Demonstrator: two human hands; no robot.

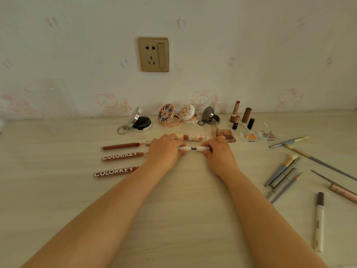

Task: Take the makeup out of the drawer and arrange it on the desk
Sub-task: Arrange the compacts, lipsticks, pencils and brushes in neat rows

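Head view: left hand and right hand grip white pen ends, apparently uncapping it for display on desk

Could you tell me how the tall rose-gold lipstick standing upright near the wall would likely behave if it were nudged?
The tall lipstick stands upright, tall for its narrow base, so it would probably tip easily. Being round, it might then roll across the desk, perhaps knocking over the shorter lipstick beside it.

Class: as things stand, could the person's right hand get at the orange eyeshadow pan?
Probably yes: the orange pan lies uncovered just right of the right hand, though that hand grips a white tube.
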